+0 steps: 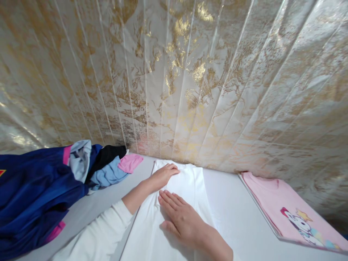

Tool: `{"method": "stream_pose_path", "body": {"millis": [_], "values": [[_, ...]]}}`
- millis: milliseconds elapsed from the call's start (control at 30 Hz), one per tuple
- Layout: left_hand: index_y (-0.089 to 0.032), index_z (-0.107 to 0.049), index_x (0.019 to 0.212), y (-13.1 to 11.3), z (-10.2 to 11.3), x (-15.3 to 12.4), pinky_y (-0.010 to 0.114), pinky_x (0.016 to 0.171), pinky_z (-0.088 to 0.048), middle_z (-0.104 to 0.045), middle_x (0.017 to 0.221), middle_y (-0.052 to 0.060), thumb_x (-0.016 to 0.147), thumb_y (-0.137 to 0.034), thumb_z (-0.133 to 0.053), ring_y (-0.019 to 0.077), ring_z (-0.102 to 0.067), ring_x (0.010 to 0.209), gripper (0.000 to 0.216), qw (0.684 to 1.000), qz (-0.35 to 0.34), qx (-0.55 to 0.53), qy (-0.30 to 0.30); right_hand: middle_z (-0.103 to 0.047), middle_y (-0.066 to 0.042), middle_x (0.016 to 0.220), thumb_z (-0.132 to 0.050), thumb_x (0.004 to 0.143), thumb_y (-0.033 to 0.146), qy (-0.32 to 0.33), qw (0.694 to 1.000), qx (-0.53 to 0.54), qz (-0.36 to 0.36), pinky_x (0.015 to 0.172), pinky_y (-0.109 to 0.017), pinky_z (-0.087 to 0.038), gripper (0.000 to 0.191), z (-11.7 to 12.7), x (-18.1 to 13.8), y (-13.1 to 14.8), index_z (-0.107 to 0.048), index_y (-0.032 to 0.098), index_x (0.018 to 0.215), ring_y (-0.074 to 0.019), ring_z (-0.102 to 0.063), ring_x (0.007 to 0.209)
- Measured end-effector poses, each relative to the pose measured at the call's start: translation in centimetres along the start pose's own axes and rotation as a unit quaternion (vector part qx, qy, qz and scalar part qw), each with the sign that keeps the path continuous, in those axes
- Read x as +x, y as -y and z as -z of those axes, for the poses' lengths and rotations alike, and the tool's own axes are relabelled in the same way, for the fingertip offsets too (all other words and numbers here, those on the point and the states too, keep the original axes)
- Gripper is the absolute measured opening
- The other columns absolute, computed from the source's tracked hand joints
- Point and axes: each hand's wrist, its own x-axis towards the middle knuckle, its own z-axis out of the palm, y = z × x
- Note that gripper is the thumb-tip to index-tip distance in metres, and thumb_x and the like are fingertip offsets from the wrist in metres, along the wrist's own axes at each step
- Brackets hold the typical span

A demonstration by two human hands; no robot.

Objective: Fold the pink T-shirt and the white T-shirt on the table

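White cloth point(191, 186) is pinned flat by the left hand point(163, 175) and right hand point(183, 219), fingers outstretched, nothing gripped.

White garment point(190, 188): plain white cloth, no print visible, type not discernible. State: folded into a long narrow strip, lying flat, smooth, few wrinkles. Pose: long axis runs away from the person, slightly tilted to the right at the far end. Right hand point(185, 223) lies palm down on its middle, fingers flat and together. Left hand point(163, 176) rests on the far left corner, fingers loosely curved on the cloth. A lengthwise fold edge runs just right of the right hand; a further white layer extends beyond it. The near end passes under the right wrist and out of view.
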Motion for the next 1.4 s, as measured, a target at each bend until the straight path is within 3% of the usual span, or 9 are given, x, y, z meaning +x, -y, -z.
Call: {"method": "stream_pose_path", "body": {"millis": [167, 267, 367, 533, 800, 967, 1167, 1300, 1400], "values": [[-0.019, -0.062, 0.115, -1.7, 0.7, -0.5, 0.037, 0.100, -0.040, -0.061, 0.122, 0.008, 0.085, -0.001, -0.043, 0.0221, -0.054, 0.113, 0.040, 0.997, 0.040, 0.067, 0.007, -0.036, -0.008, 0.152, -0.035, 0.099, 0.049, -0.003, 0.981, 0.191, -0.013, 0.116, -0.037, -0.026, 0.058, 2.1, -0.7, -0.5, -0.032, 0.020, 0.148, -0.0190, -0.033, 0.140], [-0.012, -0.054, 0.127, -3.6, 0.6, -0.9, 0.042, 0.106, -0.033, -0.051, 0.138, 0.016, 0.087, -0.006, -0.043, 0.0267, -0.047, 0.127, 0.042, 0.992, 0.078, 0.097, 0.005, -0.061, -0.006, 0.131, -0.028, 0.100, 0.048, -0.142, 0.954, 0.248, -0.088, 0.107, -0.037, -0.040, 0.049, 3.8, -0.8, -3.7, -0.056, 0.023, 0.131, -0.0197, -0.055, 0.122], [-0.008, -0.041, 0.139, -5.8, -0.3, -1.3, 0.041, 0.111, -0.028, -0.033, 0.151, 0.018, 0.094, -0.017, -0.041, 0.0262, -0.034, 0.138, 0.046, 0.990, 0.094, 0.105, 0.008, -0.064, -0.009, 0.127, -0.029, 0.099, 0.045, -0.255, 0.942, 0.125, -0.176, 0.103, -0.042, -0.043, 0.046, 4.1, -0.7, -8.1, -0.063, 0.022, 0.121, -0.0235, -0.058, 0.119], [-0.009, -0.034, 0.145, -8.1, -2.3, -2.0, 0.042, 0.114, -0.023, -0.025, 0.155, 0.016, 0.097, -0.040, -0.041, 0.0260, -0.021, 0.144, 0.058, 0.989, 0.092, 0.105, 0.048, -0.039, -0.012, 0.150, -0.038, 0.096, 0.040, -0.200, 0.963, -0.029, -0.180, 0.113, -0.046, -0.030, 0.050, 1.5, -0.4, -11.7, -0.048, 0.015, 0.139, -0.0256, -0.034, 0.139], [-0.010, -0.032, 0.146, -6.8, -1.1, -0.9, 0.041, 0.115, -0.021, -0.026, 0.154, 0.013, 0.100, -0.039, -0.036, 0.0223, -0.021, 0.144, 0.055, 0.987, 0.092, 0.112, 0.073, -0.028, -0.008, 0.154, -0.033, 0.099, 0.039, -0.140, 0.946, -0.178, -0.231, 0.115, -0.042, -0.025, 0.053, 1.4, 1.6, -11.8, -0.034, 0.017, 0.147, -0.0216, -0.024, 0.143], [-0.014, -0.030, 0.148, -7.1, 0.1, -4.5, 0.039, 0.116, -0.020, -0.020, 0.156, 0.010, 0.102, -0.040, -0.031, 0.0199, -0.018, 0.144, 0.053, 0.986, 0.086, 0.118, 0.077, -0.028, -0.009, 0.154, -0.032, 0.099, 0.037, -0.143, 0.945, -0.171, -0.239, 0.116, -0.042, -0.024, 0.053, 2.2, 2.0, -12.0, -0.034, 0.014, 0.147, -0.0213, -0.024, 0.144], [-0.015, -0.024, 0.150, -7.5, 0.6, -10.4, 0.035, 0.115, -0.019, -0.016, 0.158, 0.009, 0.101, -0.047, -0.032, 0.0199, -0.017, 0.145, 0.059, 0.984, 0.080, 0.148, 0.054, -0.027, -0.013, 0.155, -0.032, 0.099, 0.039, -0.186, 0.952, -0.155, -0.188, 0.113, -0.044, -0.032, 0.057, -1.9, -2.9, -6.8, -0.027, 0.013, 0.150, -0.0236, -0.023, 0.144], [-0.014, -0.029, 0.149, -6.9, 0.3, -9.7, 0.035, 0.115, -0.017, -0.021, 0.157, 0.010, 0.101, -0.048, -0.032, 0.0205, -0.018, 0.144, 0.059, 0.985, 0.074, 0.146, 0.060, -0.023, -0.010, 0.157, -0.036, 0.098, 0.044, -0.190, 0.955, -0.150, -0.169, 0.113, -0.048, -0.031, 0.062, -4.6, -6.4, -3.5, -0.018, 0.019, 0.153, -0.0257, -0.020, 0.145], [-0.014, -0.029, 0.148, -5.5, -0.1, -7.5, 0.036, 0.114, -0.017, -0.024, 0.156, 0.010, 0.101, -0.047, -0.029, 0.0199, -0.019, 0.144, 0.057, 0.986, 0.062, 0.144, 0.049, -0.023, -0.012, 0.156, -0.040, 0.096, 0.050, -0.161, 0.954, -0.151, -0.203, 0.115, -0.048, -0.027, 0.065, -3.1, -5.8, -4.2, -0.026, 0.017, 0.150, -0.0269, -0.020, 0.144]]}}
